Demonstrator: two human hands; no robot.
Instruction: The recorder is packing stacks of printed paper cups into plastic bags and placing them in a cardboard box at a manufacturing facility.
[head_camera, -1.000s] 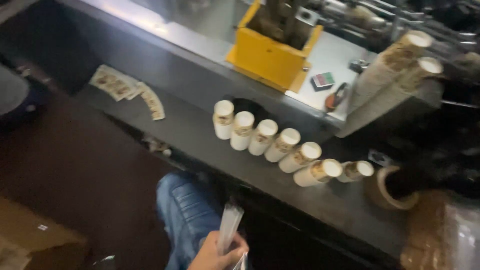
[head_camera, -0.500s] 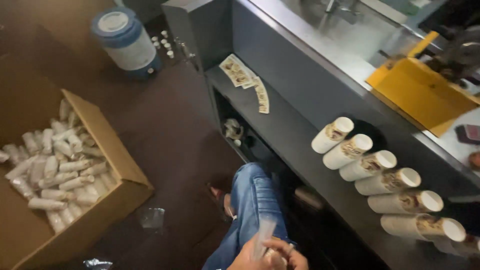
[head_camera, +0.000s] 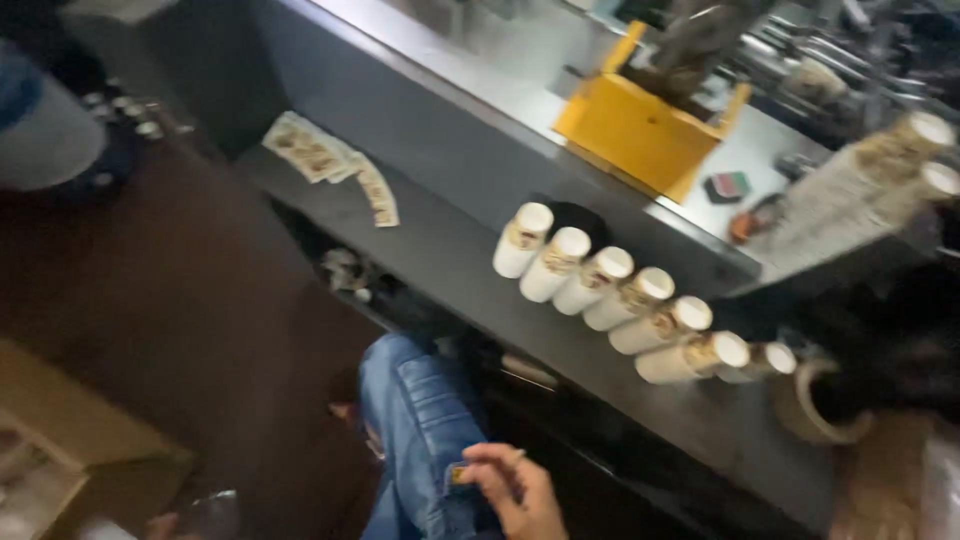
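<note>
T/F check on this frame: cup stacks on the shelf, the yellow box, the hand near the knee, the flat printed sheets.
1. Seven paper cup stacks lie in a row on the dark shelf. True.
2. The yellow box sits on the floor. False: it is on the upper metal surface behind the shelf.
3. The right hand rests by the knee in blue jeans. True.
4. The printed flat sheets lie inside the yellow box. False: they are fanned out on the shelf's left end.
</note>
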